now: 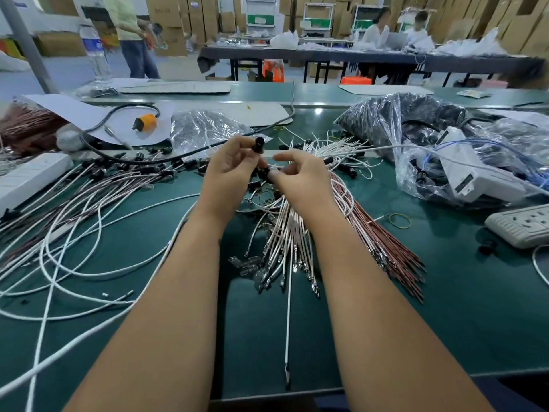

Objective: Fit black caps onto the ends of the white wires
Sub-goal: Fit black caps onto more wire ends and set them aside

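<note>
Green worktop [445,292] runs wall to wall under my arms. Big clear bag of black parts [395,120] sits far right; smaller plastic bag [202,127] back centre. Loose white wires [74,254] sprawl across the left side, many w/ black ends near the back. Bundle of white wires [285,230] lies centre, fanning toward me, red-brown wires [383,233] right beside it. White power strip [523,226] at right edge, another white power strip [29,176] at left. My left hand [228,171] is raised, thumb & fingertips pinching a black cap [258,144]. My right hand [300,176] is curled over the bundle's top, fingertips pinching something small & dark; can't tell what. Rubber band [400,220] lies right of the red-brown wires.
</note>
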